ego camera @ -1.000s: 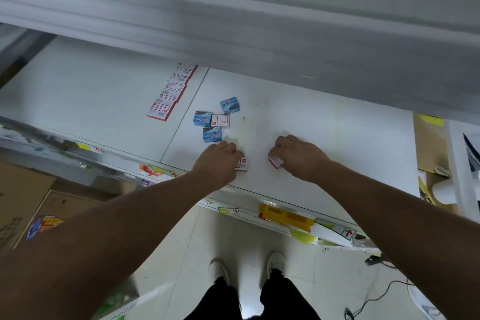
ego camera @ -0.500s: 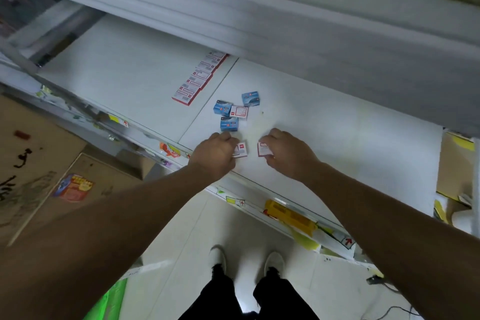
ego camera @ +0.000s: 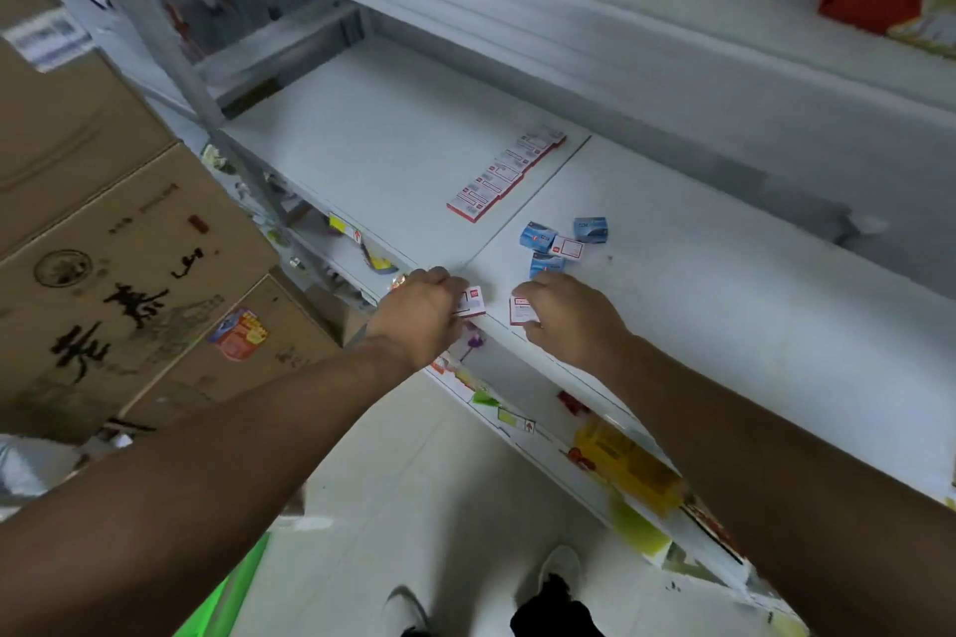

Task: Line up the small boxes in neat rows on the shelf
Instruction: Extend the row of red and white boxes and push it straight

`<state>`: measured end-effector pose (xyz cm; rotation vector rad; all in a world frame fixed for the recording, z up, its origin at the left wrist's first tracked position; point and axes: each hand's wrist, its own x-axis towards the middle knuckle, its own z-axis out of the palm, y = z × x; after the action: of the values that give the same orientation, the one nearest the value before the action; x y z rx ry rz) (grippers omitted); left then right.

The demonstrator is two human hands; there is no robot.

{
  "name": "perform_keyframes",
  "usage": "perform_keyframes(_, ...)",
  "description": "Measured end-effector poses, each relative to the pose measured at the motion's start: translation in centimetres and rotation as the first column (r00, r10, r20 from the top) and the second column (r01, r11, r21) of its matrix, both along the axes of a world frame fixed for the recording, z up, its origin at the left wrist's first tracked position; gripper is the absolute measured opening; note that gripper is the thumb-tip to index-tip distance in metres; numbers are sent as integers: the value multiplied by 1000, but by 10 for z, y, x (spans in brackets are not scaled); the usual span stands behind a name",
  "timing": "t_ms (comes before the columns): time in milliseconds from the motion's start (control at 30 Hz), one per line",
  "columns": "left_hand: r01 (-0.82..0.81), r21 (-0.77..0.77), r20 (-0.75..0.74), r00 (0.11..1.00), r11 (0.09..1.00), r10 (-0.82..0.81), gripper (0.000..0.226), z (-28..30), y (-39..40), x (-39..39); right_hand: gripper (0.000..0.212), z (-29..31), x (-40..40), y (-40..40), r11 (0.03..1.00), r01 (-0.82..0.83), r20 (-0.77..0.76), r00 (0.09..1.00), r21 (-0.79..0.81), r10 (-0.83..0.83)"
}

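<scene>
The white shelf (ego camera: pixel 724 305) runs in front of me from far left to near right, with another shelf board above it. On my left stand big brown cardboard cartons (ego camera: pixel 119 243) with black printed characters. Under the front edge of the shelf I see a yellow pack (ego camera: pixel 628 466) on the lower level, and below that the pale floor.

On the far left part of the shelf lies a neat row of red-and-white boxes (ego camera: pixel 504 176), each one touching the next, in a line that goes away from me. To the right of this row, a little nearer, there is a loose group: three blue boxes (ego camera: pixel 538 235) and one white box with red border (ego camera: pixel 567 247) between them, not in order.

My left hand (ego camera: pixel 421 316) is at the front edge of the shelf and its curled fingers pinch one small red-and-white box (ego camera: pixel 472 303). My right hand (ego camera: pixel 566 318) is just beside it, on the right, and it grips a second small red-and-white box (ego camera: pixel 520 309) with curled fingers. The two boxes are near each other but apart, both close to the near edge
</scene>
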<state>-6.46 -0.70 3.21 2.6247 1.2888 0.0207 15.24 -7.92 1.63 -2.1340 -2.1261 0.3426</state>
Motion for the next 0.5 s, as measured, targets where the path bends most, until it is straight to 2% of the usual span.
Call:
perform_keyframes(200,-14,20,29,999,1000,14,52,8,9,-85,41,8,-74,17,1000,-13,11,1000,-21,13)
perform_keyframes(400,-18,14,31,999,1000,17,41,11,18,-166,42,11,-138,28,999,18,-17,1000,-45,-19)
perform_keyframes(500,-38,11,52,998,999,37,55,10,22,-194,39,14,-161,30,999,19,-22,1000,-32,-20)
